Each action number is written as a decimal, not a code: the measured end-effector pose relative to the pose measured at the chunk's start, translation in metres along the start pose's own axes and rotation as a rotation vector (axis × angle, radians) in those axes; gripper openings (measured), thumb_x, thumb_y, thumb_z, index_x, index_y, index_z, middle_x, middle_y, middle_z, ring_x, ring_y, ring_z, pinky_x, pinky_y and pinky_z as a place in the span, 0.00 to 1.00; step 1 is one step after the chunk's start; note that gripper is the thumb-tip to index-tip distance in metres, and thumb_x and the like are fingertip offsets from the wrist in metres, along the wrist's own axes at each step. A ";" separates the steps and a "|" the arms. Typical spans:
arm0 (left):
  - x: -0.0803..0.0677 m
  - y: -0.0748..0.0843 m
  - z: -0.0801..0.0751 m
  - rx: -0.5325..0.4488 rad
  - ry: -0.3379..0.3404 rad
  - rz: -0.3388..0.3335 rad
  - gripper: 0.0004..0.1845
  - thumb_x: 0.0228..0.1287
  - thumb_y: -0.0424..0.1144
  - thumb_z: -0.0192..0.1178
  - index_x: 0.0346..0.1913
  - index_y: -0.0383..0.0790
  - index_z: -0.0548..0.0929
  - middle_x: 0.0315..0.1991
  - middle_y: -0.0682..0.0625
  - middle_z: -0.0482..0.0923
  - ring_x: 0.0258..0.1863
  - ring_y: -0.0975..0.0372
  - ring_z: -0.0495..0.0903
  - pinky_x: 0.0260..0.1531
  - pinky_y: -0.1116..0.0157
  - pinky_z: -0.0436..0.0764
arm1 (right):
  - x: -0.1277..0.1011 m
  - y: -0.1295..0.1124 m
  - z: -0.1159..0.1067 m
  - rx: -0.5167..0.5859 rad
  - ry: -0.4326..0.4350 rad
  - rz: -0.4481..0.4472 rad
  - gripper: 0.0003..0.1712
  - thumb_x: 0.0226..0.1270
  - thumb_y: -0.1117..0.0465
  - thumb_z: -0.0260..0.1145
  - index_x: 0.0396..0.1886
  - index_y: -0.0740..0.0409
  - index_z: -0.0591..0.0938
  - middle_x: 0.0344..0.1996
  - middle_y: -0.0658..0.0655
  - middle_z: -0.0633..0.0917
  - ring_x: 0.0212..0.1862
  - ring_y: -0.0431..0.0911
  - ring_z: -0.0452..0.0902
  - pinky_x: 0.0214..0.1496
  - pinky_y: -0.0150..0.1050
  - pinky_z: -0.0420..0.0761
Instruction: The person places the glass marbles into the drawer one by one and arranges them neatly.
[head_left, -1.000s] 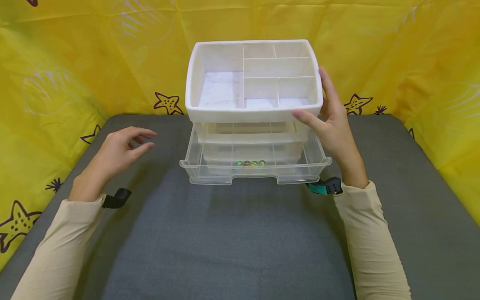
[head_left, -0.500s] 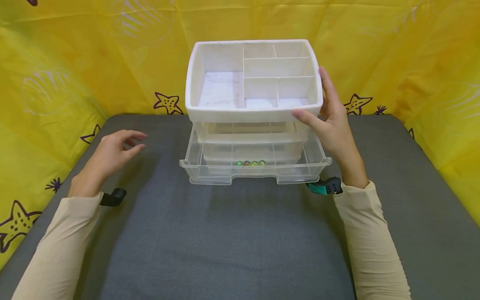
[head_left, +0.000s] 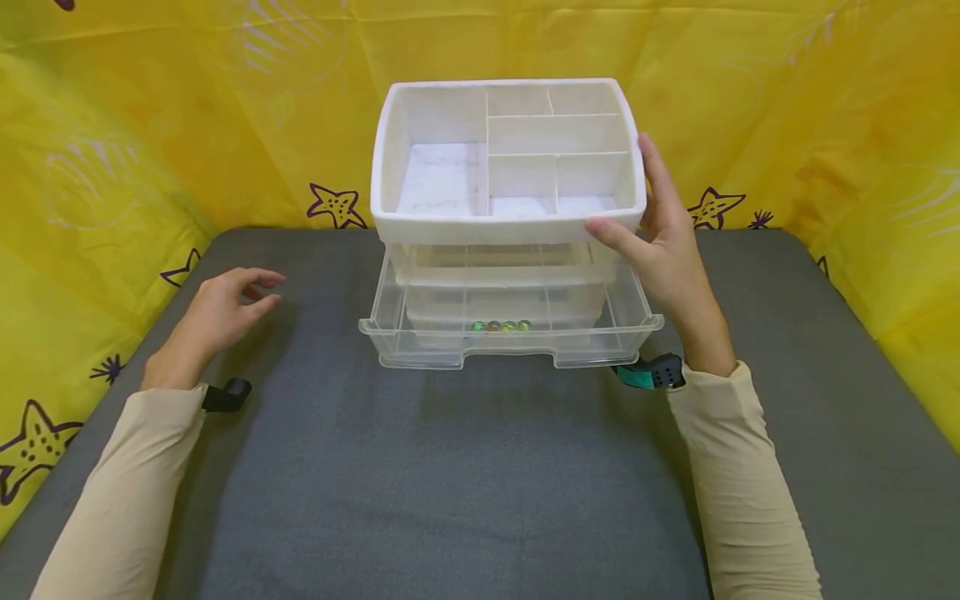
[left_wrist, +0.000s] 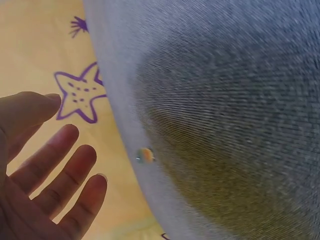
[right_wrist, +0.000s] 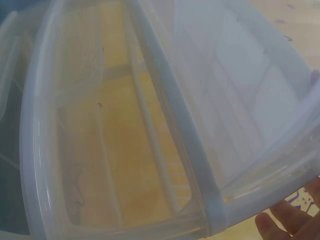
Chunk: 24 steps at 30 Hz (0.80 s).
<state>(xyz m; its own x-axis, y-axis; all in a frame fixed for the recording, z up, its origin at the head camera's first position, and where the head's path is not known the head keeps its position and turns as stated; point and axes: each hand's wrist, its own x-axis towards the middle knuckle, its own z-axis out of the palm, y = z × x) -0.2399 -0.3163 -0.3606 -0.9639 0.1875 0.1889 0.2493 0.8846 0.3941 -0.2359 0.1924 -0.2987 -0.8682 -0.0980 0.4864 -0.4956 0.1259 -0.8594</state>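
Two hands show: the right hand keeps its grip on the white organizer at 12 o'clock, while the left hand, empty and relaxed, has drifted back toward 9 o'clock over the tabletop.

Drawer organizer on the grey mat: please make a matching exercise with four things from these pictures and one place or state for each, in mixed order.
Things:
1. bottom drawer
2. marbles
3. right hand
4. left hand

Places or states:
A. holds the right front corner of the white top tray
B. pulled out toward the person
C. above the grey mat, fingers relaxed, holding nothing
D. in a row inside the clear drawer, at its front

Pairs: 1-B, 2-D, 3-A, 4-C
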 end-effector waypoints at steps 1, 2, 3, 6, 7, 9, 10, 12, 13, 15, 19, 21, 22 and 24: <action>0.000 -0.002 0.001 -0.001 -0.004 -0.012 0.15 0.66 0.32 0.62 0.54 0.32 0.82 0.49 0.31 0.80 0.43 0.42 0.81 0.39 0.61 0.74 | 0.000 0.000 0.000 -0.002 0.001 0.001 0.51 0.62 0.66 0.71 0.79 0.43 0.55 0.72 0.54 0.67 0.58 0.51 0.73 0.52 0.30 0.83; 0.001 -0.004 0.002 -0.001 -0.010 -0.017 0.15 0.67 0.32 0.62 0.55 0.32 0.81 0.49 0.31 0.80 0.43 0.42 0.81 0.40 0.58 0.75 | 0.000 0.000 0.000 -0.002 0.001 0.002 0.51 0.62 0.65 0.71 0.79 0.44 0.55 0.72 0.54 0.66 0.58 0.51 0.73 0.52 0.30 0.83; 0.001 -0.006 0.003 -0.002 -0.014 -0.028 0.16 0.66 0.32 0.62 0.55 0.32 0.81 0.50 0.30 0.80 0.44 0.41 0.80 0.41 0.54 0.75 | 0.000 0.000 0.000 -0.003 0.002 0.001 0.51 0.62 0.66 0.71 0.79 0.44 0.55 0.72 0.54 0.66 0.58 0.51 0.73 0.52 0.30 0.83; 0.002 -0.011 0.006 -0.004 -0.029 -0.047 0.16 0.67 0.31 0.61 0.56 0.31 0.80 0.51 0.29 0.78 0.45 0.40 0.79 0.43 0.46 0.75 | 0.000 0.000 0.000 0.007 0.000 -0.002 0.51 0.62 0.66 0.71 0.80 0.45 0.55 0.72 0.54 0.66 0.58 0.51 0.72 0.53 0.32 0.83; 0.002 -0.013 0.006 -0.006 -0.035 -0.054 0.16 0.67 0.31 0.60 0.56 0.31 0.80 0.51 0.28 0.77 0.45 0.39 0.79 0.44 0.45 0.75 | 0.000 0.000 0.000 0.012 -0.001 -0.004 0.51 0.62 0.66 0.70 0.80 0.45 0.55 0.72 0.54 0.66 0.58 0.51 0.72 0.53 0.32 0.83; 0.002 -0.016 0.007 -0.011 -0.047 -0.064 0.17 0.67 0.31 0.60 0.57 0.31 0.79 0.52 0.27 0.75 0.47 0.38 0.78 0.45 0.42 0.74 | 0.000 0.000 0.000 0.016 -0.002 -0.008 0.51 0.62 0.66 0.70 0.80 0.45 0.55 0.72 0.55 0.67 0.58 0.52 0.72 0.53 0.32 0.83; 0.002 -0.017 0.008 -0.015 -0.056 -0.071 0.17 0.67 0.31 0.59 0.57 0.31 0.79 0.53 0.27 0.74 0.47 0.38 0.78 0.46 0.41 0.74 | 0.000 0.000 0.000 0.017 -0.001 -0.010 0.51 0.62 0.67 0.70 0.80 0.46 0.55 0.72 0.55 0.67 0.58 0.52 0.72 0.52 0.31 0.83; 0.003 -0.019 0.009 -0.017 -0.070 -0.083 0.18 0.67 0.31 0.59 0.58 0.31 0.78 0.54 0.27 0.73 0.48 0.37 0.77 0.47 0.40 0.74 | 0.000 0.001 0.000 0.017 -0.001 -0.013 0.51 0.62 0.67 0.70 0.80 0.46 0.55 0.71 0.55 0.67 0.58 0.51 0.73 0.51 0.30 0.83; 0.003 -0.021 0.009 -0.015 -0.077 -0.088 0.18 0.67 0.32 0.59 0.59 0.30 0.78 0.54 0.26 0.73 0.49 0.37 0.77 0.47 0.40 0.73 | 0.000 0.001 0.000 0.020 -0.001 -0.014 0.51 0.62 0.67 0.70 0.80 0.46 0.55 0.71 0.55 0.67 0.57 0.51 0.73 0.51 0.30 0.83; 0.004 -0.024 0.011 -0.006 -0.086 -0.093 0.19 0.67 0.32 0.59 0.59 0.30 0.77 0.52 0.27 0.73 0.47 0.39 0.76 0.46 0.42 0.72 | 0.000 0.001 -0.001 0.024 -0.002 -0.014 0.51 0.62 0.67 0.70 0.80 0.46 0.55 0.71 0.55 0.67 0.57 0.51 0.73 0.51 0.29 0.83; 0.005 -0.033 0.015 0.018 -0.095 -0.091 0.19 0.67 0.33 0.60 0.59 0.29 0.77 0.44 0.29 0.74 0.44 0.42 0.74 0.42 0.48 0.69 | 0.000 0.001 -0.001 0.022 -0.002 -0.006 0.51 0.62 0.66 0.70 0.79 0.45 0.55 0.72 0.55 0.67 0.58 0.51 0.73 0.51 0.30 0.83; 0.005 -0.036 0.016 0.021 -0.105 -0.092 0.19 0.67 0.33 0.61 0.58 0.29 0.77 0.42 0.29 0.74 0.43 0.43 0.73 0.42 0.49 0.69 | 0.000 0.001 -0.001 0.023 -0.001 -0.003 0.51 0.62 0.66 0.71 0.79 0.44 0.55 0.71 0.56 0.67 0.57 0.51 0.73 0.51 0.30 0.83; 0.005 -0.036 0.016 0.020 -0.115 -0.094 0.20 0.67 0.33 0.61 0.59 0.29 0.77 0.42 0.29 0.75 0.43 0.43 0.73 0.42 0.49 0.69 | 0.000 0.001 -0.001 0.024 0.000 -0.002 0.51 0.62 0.66 0.71 0.79 0.44 0.55 0.71 0.56 0.67 0.57 0.51 0.73 0.51 0.30 0.83; 0.005 -0.037 0.015 0.018 -0.137 -0.101 0.20 0.67 0.34 0.61 0.60 0.28 0.76 0.43 0.28 0.76 0.43 0.42 0.74 0.43 0.47 0.70 | 0.000 0.000 -0.001 0.030 0.001 -0.002 0.51 0.62 0.66 0.71 0.79 0.44 0.55 0.71 0.56 0.68 0.57 0.51 0.73 0.51 0.29 0.83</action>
<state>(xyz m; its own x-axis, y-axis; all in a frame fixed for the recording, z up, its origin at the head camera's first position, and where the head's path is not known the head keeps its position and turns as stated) -0.2558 -0.3414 -0.3875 -0.9880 0.1523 0.0244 0.1498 0.9093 0.3882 -0.2360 0.1939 -0.2988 -0.8673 -0.0974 0.4882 -0.4964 0.0957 -0.8628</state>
